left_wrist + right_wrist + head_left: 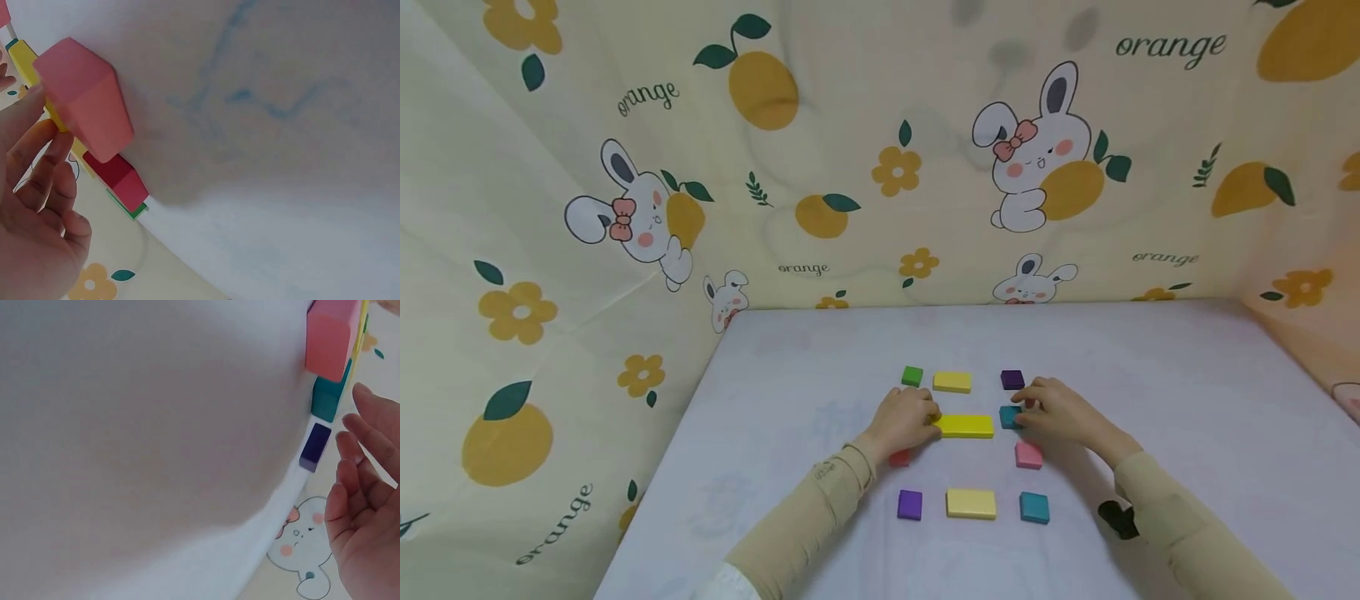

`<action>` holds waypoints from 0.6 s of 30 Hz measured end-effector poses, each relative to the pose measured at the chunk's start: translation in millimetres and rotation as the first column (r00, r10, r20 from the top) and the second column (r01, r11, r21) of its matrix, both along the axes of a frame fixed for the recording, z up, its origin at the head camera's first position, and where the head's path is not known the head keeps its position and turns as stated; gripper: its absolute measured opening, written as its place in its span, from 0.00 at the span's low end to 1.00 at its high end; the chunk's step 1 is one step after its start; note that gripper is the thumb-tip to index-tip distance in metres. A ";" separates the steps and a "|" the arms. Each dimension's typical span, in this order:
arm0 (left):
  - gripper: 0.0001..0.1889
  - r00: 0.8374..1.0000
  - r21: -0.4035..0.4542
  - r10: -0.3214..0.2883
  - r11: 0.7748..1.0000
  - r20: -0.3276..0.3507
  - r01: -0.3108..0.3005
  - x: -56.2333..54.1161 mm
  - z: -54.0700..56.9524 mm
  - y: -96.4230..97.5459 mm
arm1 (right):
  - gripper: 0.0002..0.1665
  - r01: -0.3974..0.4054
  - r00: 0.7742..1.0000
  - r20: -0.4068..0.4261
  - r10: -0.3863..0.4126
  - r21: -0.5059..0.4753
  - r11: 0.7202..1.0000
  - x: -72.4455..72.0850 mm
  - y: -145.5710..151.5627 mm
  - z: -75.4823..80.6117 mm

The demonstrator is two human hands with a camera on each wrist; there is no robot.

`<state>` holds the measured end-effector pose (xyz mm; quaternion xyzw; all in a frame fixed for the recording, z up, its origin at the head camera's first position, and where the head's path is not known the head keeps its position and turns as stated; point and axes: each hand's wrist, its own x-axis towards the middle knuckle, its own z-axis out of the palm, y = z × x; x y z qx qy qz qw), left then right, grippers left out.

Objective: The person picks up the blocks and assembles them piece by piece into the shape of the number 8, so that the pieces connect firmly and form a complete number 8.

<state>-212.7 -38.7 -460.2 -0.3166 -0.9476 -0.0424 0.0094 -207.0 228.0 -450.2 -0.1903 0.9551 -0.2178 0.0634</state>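
Note:
My left hand (904, 418) pinches the left end of a long bright yellow block (966, 427) between thumb and forefinger. Near that hand in the left wrist view stand a pink block (87, 100) and a darker red block (119, 181); in the head view the hand covers the red one. My right hand (1058, 412) hovers by a teal block (1009, 417), its fingers loosely bent and spread. In the right wrist view a gap shows between those fingers and the teal block. A dark purple block (1012, 380) lies just behind it.
A green block (912, 377) and pale yellow block (952, 382) lie at the back. Nearer are a pink block (1028, 456), a purple block (910, 505), another pale yellow block (972, 504) and a second teal block (1034, 507). A patterned curtain (865, 167) rises behind the white table (790, 367).

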 end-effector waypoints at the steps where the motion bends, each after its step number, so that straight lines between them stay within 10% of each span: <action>1: 0.13 1.000 0.004 0.001 1.000 0.003 -0.001 -0.1 -0.2 -0.3 | 0.17 0.005 1.000 0.010 -0.005 -0.001 1.000 -0.5 1.1 -0.9; 18: 0.12 1.000 0.018 -0.011 1.000 -0.014 0.012 -0.2 -2.8 -1.1 | 0.17 0.007 0.998 0.061 -0.006 -0.020 1.000 -8.9 -6.3 -7.0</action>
